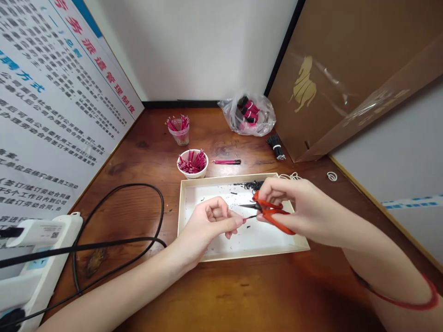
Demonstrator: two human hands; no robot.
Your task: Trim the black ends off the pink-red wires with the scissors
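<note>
A thin black wire [251, 217] is pinched tight in the left hand's [207, 221] grip, and orange-handled scissors [273, 216] are clamped in the right hand's [304, 207] grip, both held over a cream tray [214, 181] scattered with black clippings. Farther back on the wooden surface [148, 138], a white bowl [185, 171] of red-sleeved wires is sitting, plus a clear cup [179, 136] and plastic bag [230, 115].

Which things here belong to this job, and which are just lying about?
Likely in use: left hand pinching a wire; right hand holding scissors; tray; trimmings; bowl and cup of red wires.

Lying about: power strip, black cable, poster, paper bag.
</note>
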